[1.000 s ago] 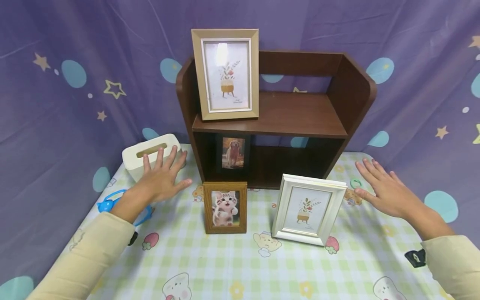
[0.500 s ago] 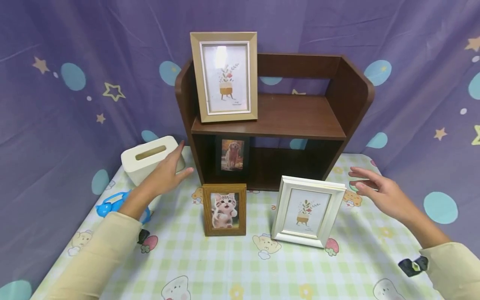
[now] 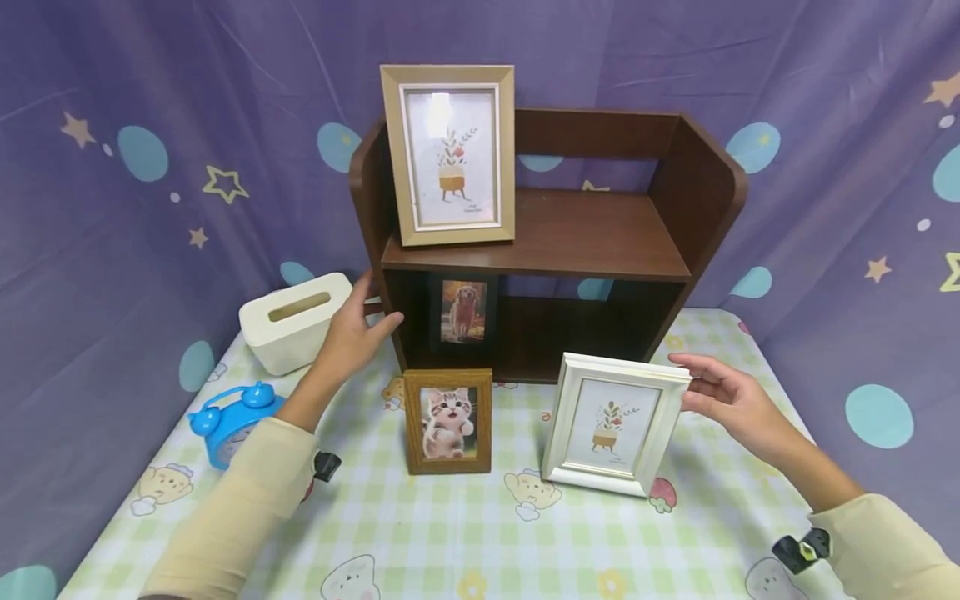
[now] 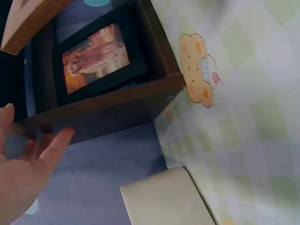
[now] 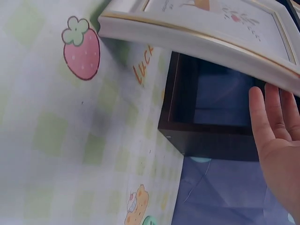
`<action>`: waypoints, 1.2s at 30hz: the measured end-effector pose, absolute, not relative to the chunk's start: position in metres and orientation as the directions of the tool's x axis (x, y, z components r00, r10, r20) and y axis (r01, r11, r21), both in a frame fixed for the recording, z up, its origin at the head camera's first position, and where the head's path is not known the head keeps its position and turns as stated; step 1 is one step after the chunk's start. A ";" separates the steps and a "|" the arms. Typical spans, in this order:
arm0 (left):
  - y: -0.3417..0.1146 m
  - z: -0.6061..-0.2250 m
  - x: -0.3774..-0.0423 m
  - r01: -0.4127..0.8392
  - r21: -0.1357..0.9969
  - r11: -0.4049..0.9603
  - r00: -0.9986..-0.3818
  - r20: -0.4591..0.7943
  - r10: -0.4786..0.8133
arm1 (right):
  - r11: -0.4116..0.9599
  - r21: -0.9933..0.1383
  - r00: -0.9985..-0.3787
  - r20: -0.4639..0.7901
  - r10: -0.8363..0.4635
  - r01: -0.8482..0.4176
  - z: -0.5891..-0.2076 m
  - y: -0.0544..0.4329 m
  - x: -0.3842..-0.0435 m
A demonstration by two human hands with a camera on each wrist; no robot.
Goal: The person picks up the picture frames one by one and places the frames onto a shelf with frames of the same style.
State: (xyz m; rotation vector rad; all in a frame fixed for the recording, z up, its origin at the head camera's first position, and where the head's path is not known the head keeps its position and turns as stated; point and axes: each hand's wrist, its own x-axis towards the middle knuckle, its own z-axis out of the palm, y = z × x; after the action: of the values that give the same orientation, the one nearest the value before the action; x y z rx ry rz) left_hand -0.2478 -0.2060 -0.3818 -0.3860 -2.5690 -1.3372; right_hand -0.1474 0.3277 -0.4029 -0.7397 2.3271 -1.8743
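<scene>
My left hand (image 3: 351, 332) is at the left side of the dark brown two-level shelf (image 3: 600, 233), its thumb by the front edge of the side panel. In the left wrist view its fingers (image 4: 57, 149) lie along that panel's outer face. My right hand (image 3: 738, 412) is at the right edge of a white picture frame (image 3: 558, 417), thumb apart from the fingers. The right wrist view has straight fingers (image 5: 279, 117) right at the frame's edge. The white frame stands on the table, showing a potted-plant print.
A beige frame (image 3: 395, 167) stands on the upper level and a black dog-photo frame (image 3: 491, 317) on the lower. Before the shelf is a wooden kitten frame (image 3: 485, 425). At left are a white tissue box (image 3: 281, 342) and a blue alarm clock (image 3: 225, 425).
My left hand has moved right from over the tissue box to the shelf's side, uncovering the clock. My right hand has moved left to the white frame's edge.
</scene>
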 end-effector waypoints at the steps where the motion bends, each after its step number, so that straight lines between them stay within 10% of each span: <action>1: -0.205 -0.382 -0.249 0.328 0.761 0.560 -0.941 0.318 0.119 | 0.140 -0.932 -0.879 0.255 -0.402 -0.334 -0.403 0.327 -0.148; 25: -0.197 -0.388 -0.252 0.329 0.723 0.607 -0.933 0.347 0.092 | 0.171 -0.898 -0.863 0.315 -0.396 -0.406 -0.387 0.318 -0.145; 36: -0.203 -0.387 -0.252 0.351 0.702 0.619 -0.921 0.379 0.093 | 0.082 -0.866 -0.802 0.417 -0.427 -0.493 -0.305 0.315 -0.153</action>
State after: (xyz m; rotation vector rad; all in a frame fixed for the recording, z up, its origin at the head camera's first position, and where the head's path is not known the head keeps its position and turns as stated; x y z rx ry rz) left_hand -0.2518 -0.2026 -0.3870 -0.3587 -2.5402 -1.1976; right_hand -0.1532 0.3153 -0.3052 -1.0012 2.3504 -1.9214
